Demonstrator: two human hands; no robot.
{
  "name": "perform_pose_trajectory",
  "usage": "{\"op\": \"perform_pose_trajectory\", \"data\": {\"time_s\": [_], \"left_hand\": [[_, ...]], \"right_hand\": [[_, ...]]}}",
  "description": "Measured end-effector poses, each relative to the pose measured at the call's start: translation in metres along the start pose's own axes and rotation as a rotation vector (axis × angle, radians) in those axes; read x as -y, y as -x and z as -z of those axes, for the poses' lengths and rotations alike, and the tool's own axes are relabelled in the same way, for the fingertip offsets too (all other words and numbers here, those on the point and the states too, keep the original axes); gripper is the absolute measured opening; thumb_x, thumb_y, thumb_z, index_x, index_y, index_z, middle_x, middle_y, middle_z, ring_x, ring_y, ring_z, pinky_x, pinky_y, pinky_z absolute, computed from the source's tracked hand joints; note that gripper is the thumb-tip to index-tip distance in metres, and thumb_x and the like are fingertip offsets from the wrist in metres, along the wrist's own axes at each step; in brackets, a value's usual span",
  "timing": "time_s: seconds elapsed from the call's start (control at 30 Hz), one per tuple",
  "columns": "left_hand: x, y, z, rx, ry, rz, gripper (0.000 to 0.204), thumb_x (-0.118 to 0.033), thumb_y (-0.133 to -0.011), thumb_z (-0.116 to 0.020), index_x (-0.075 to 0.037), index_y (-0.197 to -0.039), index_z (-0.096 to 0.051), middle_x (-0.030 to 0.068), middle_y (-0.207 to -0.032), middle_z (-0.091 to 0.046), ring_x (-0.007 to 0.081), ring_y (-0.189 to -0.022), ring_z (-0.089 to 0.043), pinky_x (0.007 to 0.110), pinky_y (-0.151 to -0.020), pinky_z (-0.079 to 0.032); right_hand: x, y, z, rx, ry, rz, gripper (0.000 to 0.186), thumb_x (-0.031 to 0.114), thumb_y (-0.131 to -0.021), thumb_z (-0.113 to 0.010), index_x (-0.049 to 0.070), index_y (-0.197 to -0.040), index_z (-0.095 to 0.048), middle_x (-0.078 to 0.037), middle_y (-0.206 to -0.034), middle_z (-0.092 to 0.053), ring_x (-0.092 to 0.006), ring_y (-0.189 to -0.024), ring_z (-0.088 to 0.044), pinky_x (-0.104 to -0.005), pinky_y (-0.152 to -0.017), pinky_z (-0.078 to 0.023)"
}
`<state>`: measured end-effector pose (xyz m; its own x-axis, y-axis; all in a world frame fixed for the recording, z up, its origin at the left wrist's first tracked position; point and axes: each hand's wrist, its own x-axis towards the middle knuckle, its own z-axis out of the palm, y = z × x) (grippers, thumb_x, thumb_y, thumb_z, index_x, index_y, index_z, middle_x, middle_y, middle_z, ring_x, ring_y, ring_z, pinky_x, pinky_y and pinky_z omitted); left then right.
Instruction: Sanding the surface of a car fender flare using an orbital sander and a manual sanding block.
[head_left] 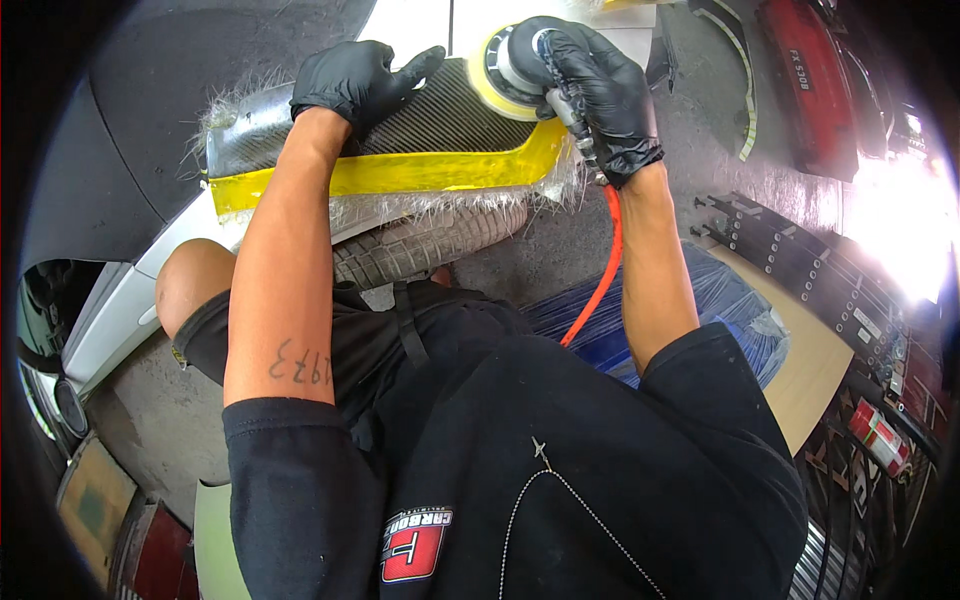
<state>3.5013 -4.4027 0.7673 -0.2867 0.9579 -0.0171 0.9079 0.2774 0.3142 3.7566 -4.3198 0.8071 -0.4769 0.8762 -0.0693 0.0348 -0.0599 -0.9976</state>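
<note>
Right hand (600, 95) grips sander (510, 70) (disc down) on carbon panel (430, 125) running left-right; left hand (355, 80) flat.

Black gloves are worn on the left hand (352, 82) and right hand (598, 95). A dark grey woven pattern is shown on the carbon panel (440, 118), edged by yellow tape (400, 172). The sander pad (497, 72) is yellow, the air hose (604, 270) orange, the plastic wrap (720, 300) at centre right blue.

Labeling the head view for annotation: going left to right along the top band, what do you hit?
carbon-fibre panel's frayed left edge → left hand flat on the panel → yellow sanding disc → right hand gripping the sander → curved black strip on the floor → red case.
</note>
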Motion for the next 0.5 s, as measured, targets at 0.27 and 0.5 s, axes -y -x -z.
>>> {"op": "perform_pose_trajectory", "data": {"time_s": [0.27, 0.5], "left_hand": [[0.000, 0.000, 0.001, 0.012, -0.002, -0.002, 0.081, -0.080, -0.086, -0.049, -0.004, -0.078, -0.075, 0.0235, -0.075, -0.070, 0.0396, -0.076, -0.070, 0.047, -0.077, -0.053], [0.000, 0.001, 0.001, 0.018, 0.017, -0.004, 0.082, -0.081, -0.086, -0.048, -0.004, -0.076, -0.074, 0.0233, -0.074, -0.069, 0.0406, -0.076, -0.069, 0.048, -0.077, -0.053]], "right_hand": [[0.007, 0.005, -0.006, 0.001, -0.058, -0.026, 0.028, 0.019, -0.094, -0.073, 0.000, -0.114, -0.069, -0.003, -0.083, -0.069, -0.0060, -0.065, -0.061, -0.0211, -0.051, -0.048], [-0.004, -0.004, -0.006, 0.028, -0.022, 0.037, 0.031, 0.016, -0.094, -0.073, 0.000, -0.120, -0.067, -0.005, -0.085, -0.070, -0.0080, -0.060, -0.061, -0.0234, -0.050, -0.050]]}}
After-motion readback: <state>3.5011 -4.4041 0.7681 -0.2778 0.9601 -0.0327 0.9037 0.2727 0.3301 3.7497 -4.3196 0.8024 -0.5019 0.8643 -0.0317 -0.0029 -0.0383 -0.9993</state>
